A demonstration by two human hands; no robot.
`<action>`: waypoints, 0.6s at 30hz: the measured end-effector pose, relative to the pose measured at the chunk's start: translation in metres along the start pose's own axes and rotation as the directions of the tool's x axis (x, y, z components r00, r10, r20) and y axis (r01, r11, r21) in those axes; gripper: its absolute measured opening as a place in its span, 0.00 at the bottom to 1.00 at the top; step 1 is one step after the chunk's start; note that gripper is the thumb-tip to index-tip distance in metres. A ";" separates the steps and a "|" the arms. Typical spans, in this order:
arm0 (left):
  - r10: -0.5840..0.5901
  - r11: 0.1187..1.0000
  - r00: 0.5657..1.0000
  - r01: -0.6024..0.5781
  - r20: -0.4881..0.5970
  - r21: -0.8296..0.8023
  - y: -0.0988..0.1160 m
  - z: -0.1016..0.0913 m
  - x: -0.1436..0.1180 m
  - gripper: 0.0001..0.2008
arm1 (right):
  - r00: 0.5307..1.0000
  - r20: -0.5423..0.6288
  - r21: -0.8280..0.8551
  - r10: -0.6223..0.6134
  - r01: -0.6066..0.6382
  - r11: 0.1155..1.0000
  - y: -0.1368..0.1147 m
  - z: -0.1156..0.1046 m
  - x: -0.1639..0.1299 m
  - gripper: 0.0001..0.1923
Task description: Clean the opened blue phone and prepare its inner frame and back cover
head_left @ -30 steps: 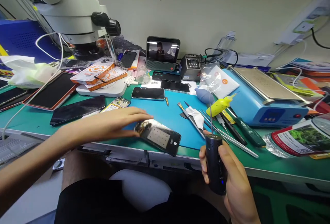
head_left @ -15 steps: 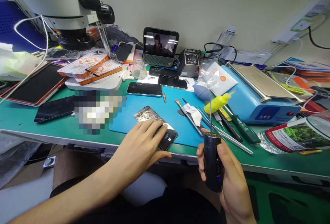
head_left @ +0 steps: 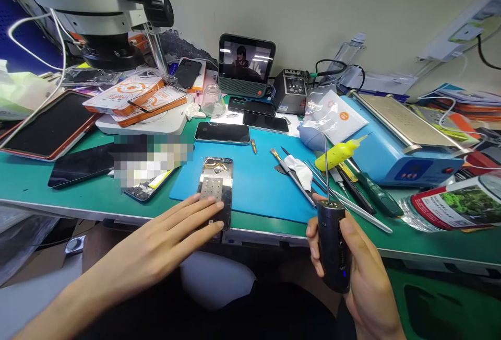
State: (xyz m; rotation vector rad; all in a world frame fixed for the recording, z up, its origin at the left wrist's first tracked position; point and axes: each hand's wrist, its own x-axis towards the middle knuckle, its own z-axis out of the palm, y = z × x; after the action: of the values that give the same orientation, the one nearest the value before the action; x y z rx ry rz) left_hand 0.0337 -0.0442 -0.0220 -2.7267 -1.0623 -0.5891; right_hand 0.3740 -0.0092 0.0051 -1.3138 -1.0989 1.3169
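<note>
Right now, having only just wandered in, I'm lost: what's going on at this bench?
A person is at a bench with phones and tools. Their left hand is spread, fingers over the near end of a phone-shaped part, which lies by the bench's front edge, partly on a blue mat. Their right hand grips a black handheld tool, its thin shaft pointing up, away from the part. Behind the mat, a small display shows a picture.

One head-worn camera looks forward and down from close above the left hand [head_left: 166, 243] and right hand [head_left: 368, 274], facing the bench [head_left: 90, 199] and wall [head_left: 305, 11] beyond.
</note>
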 end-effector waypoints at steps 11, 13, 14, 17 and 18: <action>-0.209 0.978 0.975 0.207 -0.071 -0.037 -0.005 0.016 0.017 0.25 | 0.868 0.491 -0.758 -0.080 0.470 0.451 -0.043 -0.036 0.046 0.29; -0.200 0.979 0.976 0.196 -0.082 -0.060 -0.010 0.016 0.015 0.25 | 0.839 0.541 -0.751 -0.063 0.516 0.412 -0.050 -0.034 0.065 0.25; -0.200 0.979 0.976 0.194 -0.090 -0.069 -0.012 0.016 0.013 0.25 | 0.821 0.568 -0.744 -0.057 0.542 0.391 -0.052 -0.032 0.073 0.24; -0.206 0.977 0.973 0.199 -0.107 -0.075 -0.014 0.017 0.008 0.26 | 0.771 0.636 -0.715 -0.030 0.604 0.353 -0.052 -0.032 0.091 0.23; -0.209 0.977 0.972 0.201 -0.106 -0.074 -0.014 0.018 0.008 0.26 | 0.761 0.648 -0.708 -0.026 0.616 0.345 -0.050 -0.034 0.094 0.23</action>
State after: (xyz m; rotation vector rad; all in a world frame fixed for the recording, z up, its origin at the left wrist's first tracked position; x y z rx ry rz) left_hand 0.0351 -0.0241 -0.0349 -2.6162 -1.3273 -0.8116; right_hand 0.4107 0.0910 0.0392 -1.2778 -2.6390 0.6828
